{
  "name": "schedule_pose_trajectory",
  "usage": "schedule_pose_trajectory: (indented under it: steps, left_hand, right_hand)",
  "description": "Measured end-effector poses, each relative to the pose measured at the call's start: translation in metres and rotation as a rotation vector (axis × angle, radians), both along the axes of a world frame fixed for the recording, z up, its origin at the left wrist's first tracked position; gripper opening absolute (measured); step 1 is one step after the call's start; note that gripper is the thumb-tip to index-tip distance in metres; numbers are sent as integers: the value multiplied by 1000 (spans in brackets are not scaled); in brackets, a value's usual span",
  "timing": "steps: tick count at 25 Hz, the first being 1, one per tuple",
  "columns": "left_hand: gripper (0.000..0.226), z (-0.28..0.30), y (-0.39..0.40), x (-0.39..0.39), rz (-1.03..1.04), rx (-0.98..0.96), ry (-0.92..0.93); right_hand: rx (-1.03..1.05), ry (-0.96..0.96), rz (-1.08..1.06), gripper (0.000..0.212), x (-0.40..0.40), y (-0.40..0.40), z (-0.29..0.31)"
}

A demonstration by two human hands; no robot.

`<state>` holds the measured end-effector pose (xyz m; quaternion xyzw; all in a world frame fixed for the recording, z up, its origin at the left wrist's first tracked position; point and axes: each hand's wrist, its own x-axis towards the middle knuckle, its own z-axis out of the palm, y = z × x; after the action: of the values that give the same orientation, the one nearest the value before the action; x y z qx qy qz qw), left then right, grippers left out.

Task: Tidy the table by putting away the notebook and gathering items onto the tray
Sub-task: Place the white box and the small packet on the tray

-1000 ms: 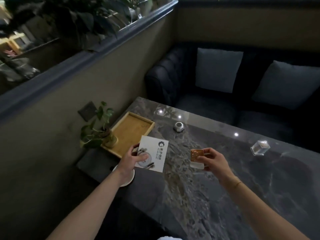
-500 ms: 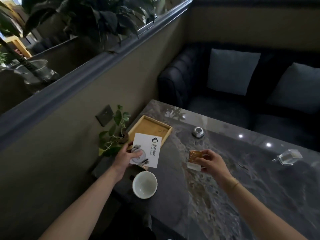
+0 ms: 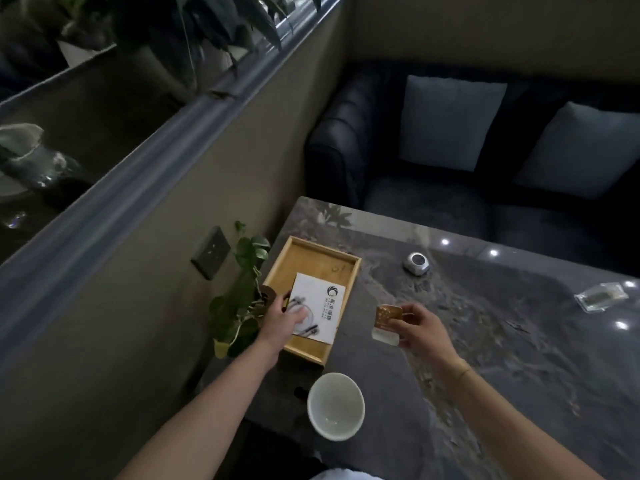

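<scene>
Notebook [image 3: 318, 308], white with a dark logo, lies low over the wooden tray [image 3: 349, 282] in the head view, its near edge under the left hand [image 3: 282, 322]; the left fingers [image 3: 298, 316] press on its cover, and whether it already rests flat on the tray floor I cannot tell. It looks thin, light and a little floppy, so an edge pinch with the thumb on top suits it best, and it should slide easily on the smooth wood. Right hand [image 3: 420, 329] hovers above the tabletop [image 3: 502, 341] just beside the tray, its fingers closed on a small gold packet [image 3: 388, 315] with a pale tab hanging below (too small to read what it is). That packet seems light and stiff enough for a fingertip hold. A white bowl [image 3: 336, 405] stands near the tabletop's near edge, probably ceramic, so fragile and best taken by the rim. Farther off sit a small round silver object [image 3: 416, 262] and a clear wrapper [image 3: 601, 296], well apart from the tray. A potted plant [image 3: 242, 299] stands against the tray's left side.
</scene>
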<state>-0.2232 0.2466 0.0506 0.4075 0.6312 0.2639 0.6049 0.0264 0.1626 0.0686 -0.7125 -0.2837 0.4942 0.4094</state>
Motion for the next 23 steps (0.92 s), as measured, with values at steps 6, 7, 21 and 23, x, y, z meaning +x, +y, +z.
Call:
schedule_pose_trajectory:
  steps: [6,7,21,23]
  left_hand:
    - [55,-21,11,13,-61,-14,123]
    - [55,-24,11,15,-51,-22,121]
    - [54,-47,20,38,-101,10,409]
    - [54,-49,17,39,-153,70,509]
  right_hand:
    - [-38,-17,-121,18,-9,12,-18]
    - [-46,-13,-133,19,-9,14,-22]
    - [-129,16,-71,19,4,46,-54]
    - [-131,1,-46,21,6,57,-57]
